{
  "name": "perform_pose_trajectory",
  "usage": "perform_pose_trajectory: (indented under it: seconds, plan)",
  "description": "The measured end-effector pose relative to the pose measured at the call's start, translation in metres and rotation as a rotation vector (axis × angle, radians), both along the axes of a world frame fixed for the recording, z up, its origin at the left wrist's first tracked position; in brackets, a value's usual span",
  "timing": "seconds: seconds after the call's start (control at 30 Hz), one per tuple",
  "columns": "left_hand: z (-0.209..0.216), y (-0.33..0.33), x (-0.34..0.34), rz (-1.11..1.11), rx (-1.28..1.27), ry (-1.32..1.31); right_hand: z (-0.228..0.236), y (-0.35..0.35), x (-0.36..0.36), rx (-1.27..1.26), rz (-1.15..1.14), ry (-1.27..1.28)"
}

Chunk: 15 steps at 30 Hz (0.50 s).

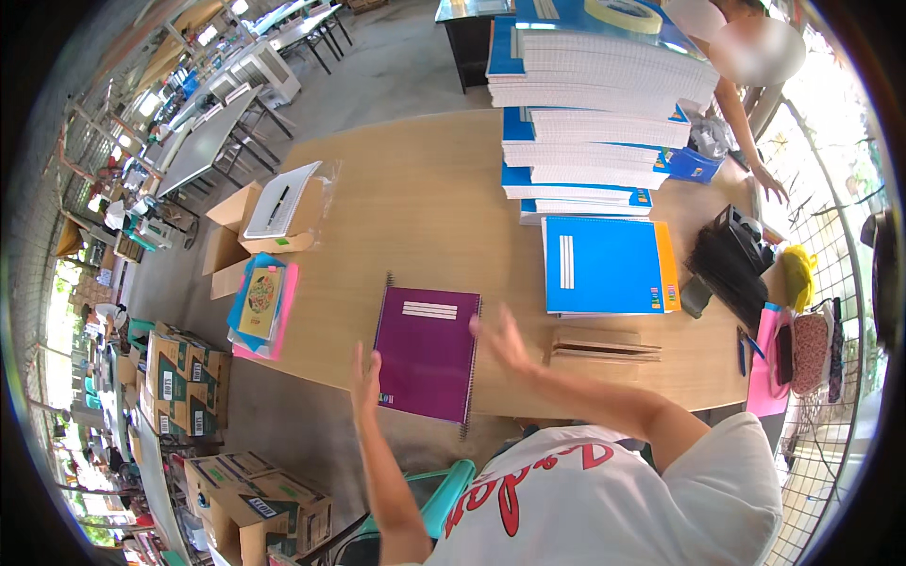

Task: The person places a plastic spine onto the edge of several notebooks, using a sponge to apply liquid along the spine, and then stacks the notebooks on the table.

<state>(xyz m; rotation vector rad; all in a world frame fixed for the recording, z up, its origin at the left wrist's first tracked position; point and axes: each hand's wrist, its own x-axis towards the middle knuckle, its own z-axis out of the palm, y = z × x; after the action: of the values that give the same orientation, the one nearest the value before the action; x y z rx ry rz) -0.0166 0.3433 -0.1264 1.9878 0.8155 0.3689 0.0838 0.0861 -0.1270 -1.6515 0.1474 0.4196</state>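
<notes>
Purple spiral notebooks (427, 354) lie near the front edge of the table, apparently more than one stacked, since wire coils show along both long sides. The top cover has white label lines. At the left side my left hand (366, 382) stands on edge, fingers stretched, close to or touching the lower left of the notebooks. My right hand (503, 341) is open beside the upper right edge, its fingers apart; whether it touches the coil I cannot tell. A blue notebook stack (604, 266) lies to the right, with an orange cover peeking out beneath it.
Tall piles of blue-covered notebooks (595, 141) rise at the back right, with a tape roll (625, 14) on top. Brown cardboard pieces (604, 347) lie near my right arm. An open carton (236, 231) holds notebooks at the left. Another person's hand (769, 184) reaches in at the far right.
</notes>
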Motion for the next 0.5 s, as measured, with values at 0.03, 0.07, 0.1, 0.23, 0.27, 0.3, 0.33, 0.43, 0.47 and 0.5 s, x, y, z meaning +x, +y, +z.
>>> perform_pose_trajectory:
  seconds: [0.03,0.07,0.1,0.23,0.27,0.3,0.33,0.43,0.47,0.5]
  plan:
    - [-0.010,0.020,0.012,-0.237,0.039,0.209,0.010,0.003,-0.016,0.085,0.051,0.217]
    - [-0.026,0.043,0.012,-0.246,0.042,0.208,0.021,0.007,-0.033,0.143,0.102,0.436]
    - [-0.045,0.065,0.006,-0.337,-0.069,0.171,0.037,0.016,-0.039,0.246,0.157,0.589]
    - [-0.057,0.062,0.031,-0.441,-0.109,0.158,-0.033,0.052,-0.034,-0.011,0.121,0.413]
    - [-0.057,0.063,0.033,-0.406,-0.030,0.190,-0.038,0.052,-0.034,0.079,0.106,0.459]
    - [-0.059,0.069,0.031,-0.400,-0.026,0.184,-0.038,0.054,-0.033,0.166,0.108,0.496]
    - [-0.063,0.073,0.027,-0.387,-0.037,0.154,-0.034,0.055,-0.035,0.164,0.116,0.492]
    - [-0.059,0.076,0.020,-0.410,-0.024,0.108,-0.026,0.043,-0.044,0.150,0.099,0.482]
    - [-0.054,0.072,0.020,-0.452,0.006,0.094,-0.025,0.023,-0.050,0.017,0.242,0.166]
    - [-0.045,0.048,0.035,-0.483,0.001,0.083,-0.022,-0.004,-0.048,-0.125,0.352,-0.152]
